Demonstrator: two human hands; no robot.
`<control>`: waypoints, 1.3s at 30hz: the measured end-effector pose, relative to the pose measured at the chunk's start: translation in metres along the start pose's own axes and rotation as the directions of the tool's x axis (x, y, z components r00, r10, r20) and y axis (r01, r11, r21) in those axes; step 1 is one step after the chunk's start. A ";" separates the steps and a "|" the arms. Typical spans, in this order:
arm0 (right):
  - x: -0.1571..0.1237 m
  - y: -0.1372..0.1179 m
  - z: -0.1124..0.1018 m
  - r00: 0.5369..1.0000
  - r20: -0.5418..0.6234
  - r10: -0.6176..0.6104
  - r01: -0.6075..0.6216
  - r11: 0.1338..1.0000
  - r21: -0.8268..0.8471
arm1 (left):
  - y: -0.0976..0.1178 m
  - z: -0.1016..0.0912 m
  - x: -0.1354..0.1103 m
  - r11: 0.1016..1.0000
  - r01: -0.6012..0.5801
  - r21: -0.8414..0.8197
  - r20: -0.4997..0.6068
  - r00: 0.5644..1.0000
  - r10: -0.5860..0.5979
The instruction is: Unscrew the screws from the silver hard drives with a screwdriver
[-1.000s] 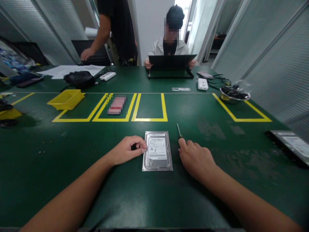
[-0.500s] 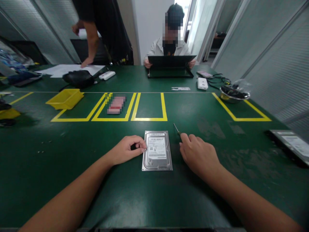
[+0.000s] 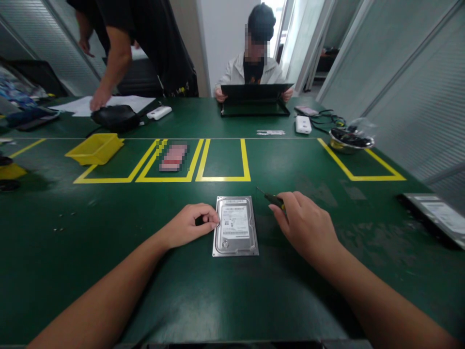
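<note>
A silver hard drive point(image 3: 235, 227) lies flat on the green table, its white label facing up. My left hand point(image 3: 194, 223) rests at the drive's left edge, fingers curled and fingertips gripping that edge. To the right of the drive, my right hand point(image 3: 305, 218) is closed around a screwdriver point(image 3: 273, 198). Its thin shaft points left and away from me, above the table near the drive's far right corner and apart from the drive. Part of the screwdriver's handle is hidden by my fingers.
Several tiny screws point(image 3: 60, 229) lie at left. Beyond stand a yellow bin point(image 3: 96, 149), a pink pixelated item point(image 3: 174, 157) and a metal bowl point(image 3: 350, 141) of dark parts. Another drive point(image 3: 436, 215) sits at right. Across the table, one person holds a black panel point(image 3: 256, 91); another leans over papers.
My right hand has shifted its grip, and more of the screwdriver's handle now shows, tilted further left. My left hand stays on the drive. The standing person's hand has moved left over the papers.
</note>
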State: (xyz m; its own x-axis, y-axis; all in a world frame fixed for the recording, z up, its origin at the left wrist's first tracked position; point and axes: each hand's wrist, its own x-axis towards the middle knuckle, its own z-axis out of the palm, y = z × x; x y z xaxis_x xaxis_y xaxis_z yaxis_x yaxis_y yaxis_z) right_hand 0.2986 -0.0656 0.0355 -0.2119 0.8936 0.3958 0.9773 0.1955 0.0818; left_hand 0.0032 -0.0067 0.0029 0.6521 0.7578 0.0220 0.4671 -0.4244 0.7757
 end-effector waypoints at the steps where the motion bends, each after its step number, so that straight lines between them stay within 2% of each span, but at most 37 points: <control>1: 0.001 0.002 0.000 1.000 -0.027 -0.002 0.003 0.999 0.039 | 0.000 0.000 0.000 1.000 -0.001 0.000 0.001 1.000 0.001; 9: 0.015 0.017 -0.016 0.977 -0.211 0.029 0.043 0.944 0.328 | -0.001 0.001 0.000 1.000 0.017 -0.005 0.007 1.000 -0.017; 17: 0.032 0.008 -0.049 0.950 -0.303 0.076 0.086 0.868 0.489 | 0.000 0.000 0.000 1.000 0.016 -0.015 0.009 1.000 -0.016; 22: 0.045 -0.003 -0.065 0.953 -0.274 0.130 0.079 0.766 0.637 | 0.000 0.000 0.001 1.000 0.025 -0.015 0.007 1.000 -0.025; 27: 0.059 -0.009 -0.081 0.978 -0.195 0.080 0.087 0.692 0.717 | 0.000 0.000 0.001 1.000 0.018 -0.011 0.002 1.000 -0.018; 30: 0.066 -0.011 -0.089 0.992 -0.125 -0.022 0.105 0.698 0.709 | 0.000 0.000 0.000 1.000 0.017 -0.007 0.002 1.000 -0.017; 33: 0.071 -0.013 -0.094 0.986 -0.110 -0.121 0.164 0.727 0.666 | 0.001 -0.001 -0.001 1.000 0.020 -0.003 0.004 1.000 -0.020; 36: 0.074 -0.016 -0.097 0.980 -0.129 -0.152 0.200 0.740 0.643 | 0.001 -0.001 0.000 1.000 0.018 0.000 0.000 1.000 -0.018; 39: 0.076 -0.021 -0.100 0.980 -0.116 -0.161 0.196 0.699 0.688 | 0.001 0.000 0.001 1.000 0.013 0.004 -0.005 1.000 -0.013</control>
State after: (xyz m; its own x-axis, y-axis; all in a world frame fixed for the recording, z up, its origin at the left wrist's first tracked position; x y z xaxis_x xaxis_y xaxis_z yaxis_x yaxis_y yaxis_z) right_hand 0.2629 -0.0423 0.1551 -0.3646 0.7975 0.4806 0.6388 0.5898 -0.4941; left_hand 0.0045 -0.0059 0.0038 0.6430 0.7657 0.0145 0.4782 -0.4162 0.7734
